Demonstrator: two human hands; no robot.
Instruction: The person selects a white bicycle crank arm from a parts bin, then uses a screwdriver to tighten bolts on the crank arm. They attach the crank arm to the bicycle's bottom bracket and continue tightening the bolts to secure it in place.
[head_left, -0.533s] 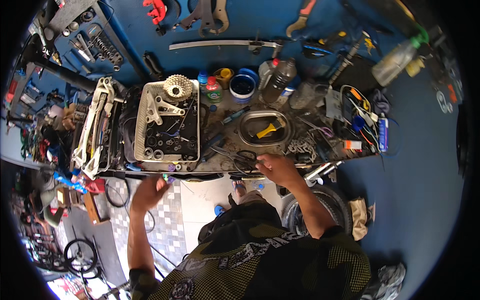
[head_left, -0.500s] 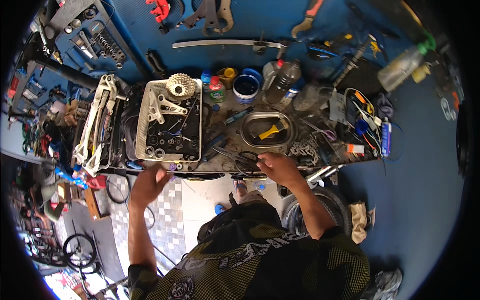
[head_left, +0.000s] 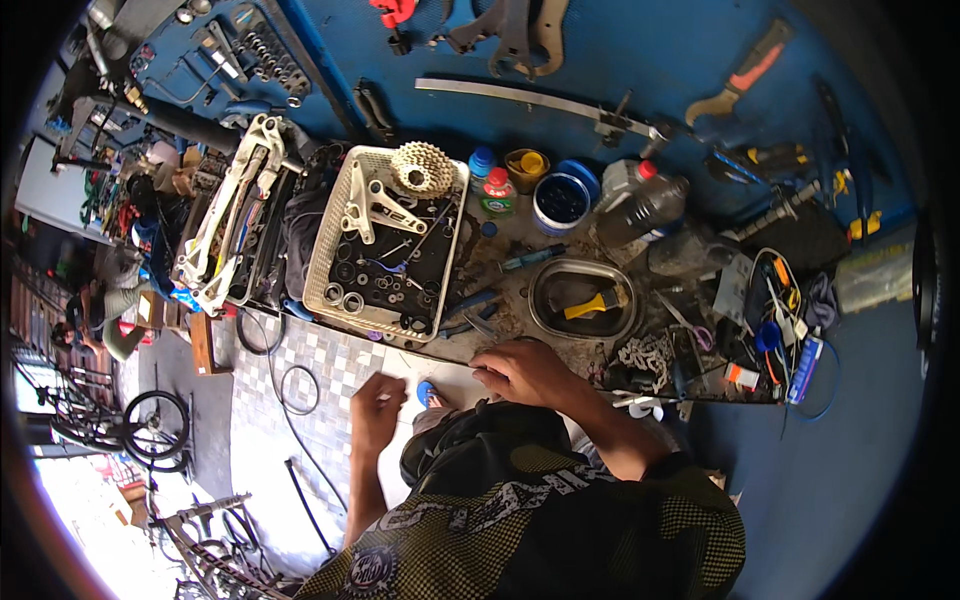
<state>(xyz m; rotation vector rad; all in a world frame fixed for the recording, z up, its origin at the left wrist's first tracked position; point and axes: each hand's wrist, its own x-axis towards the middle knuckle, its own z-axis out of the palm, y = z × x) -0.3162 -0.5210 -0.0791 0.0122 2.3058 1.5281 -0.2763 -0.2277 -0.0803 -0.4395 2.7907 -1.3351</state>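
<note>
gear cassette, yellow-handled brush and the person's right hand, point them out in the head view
Gear cassette [head_left: 423, 167]: head view, on the stacked sprockets.
Yellow-handled brush [head_left: 588, 306]: head view, on the yellow handle.
Right hand [head_left: 532, 372]: head view, on the back of the hand.

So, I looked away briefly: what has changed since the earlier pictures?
The view turned. The left hand drew back from the bench edge, towards the body; the right hand shifted left along it, any grip unclear. The basket, tray and brush stayed put.
</note>
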